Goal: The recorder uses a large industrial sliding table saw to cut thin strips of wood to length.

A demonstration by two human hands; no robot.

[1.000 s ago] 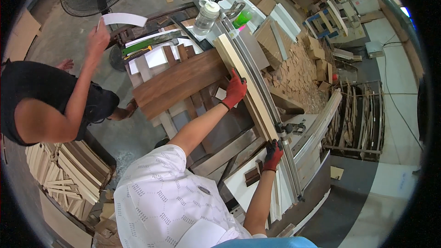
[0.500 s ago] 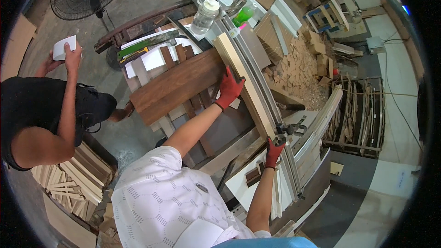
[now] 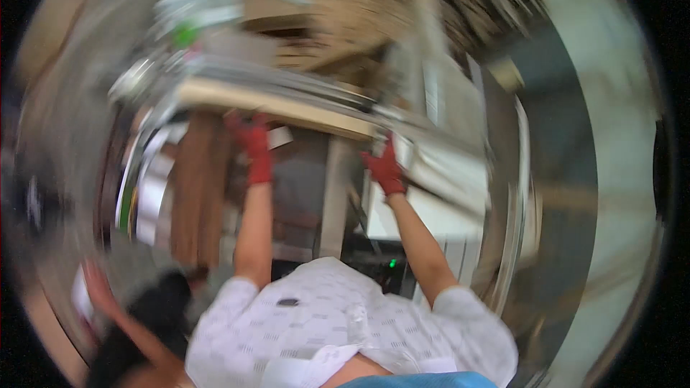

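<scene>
The view is smeared by motion. A long pale wood strip (image 3: 280, 110) lies crosswise along a metal rail (image 3: 302, 85). My left hand (image 3: 251, 145), in a red glove, is at its near edge toward the left; its fingers are too blurred to read. Close by the strip's right end, my right hand (image 3: 387, 167), also red-gloved, has thumb and a finger spread apart. Whether it touches the strip I cannot tell. Dark brown boards (image 3: 198, 187) lie below and left of my left hand.
At far left on the work surface stand a clear jar (image 3: 133, 80) and something green (image 3: 185, 34). A white panel (image 3: 431, 197) lies beyond my right forearm. Another person (image 3: 147, 323) is at lower left, holding something white. Wood scraps (image 3: 345, 7) are heaped at the back.
The view has swung round, so the strip now runs across rather than steeply down. My right thumb and finger have spread apart. The other person appears lower in view.
</scene>
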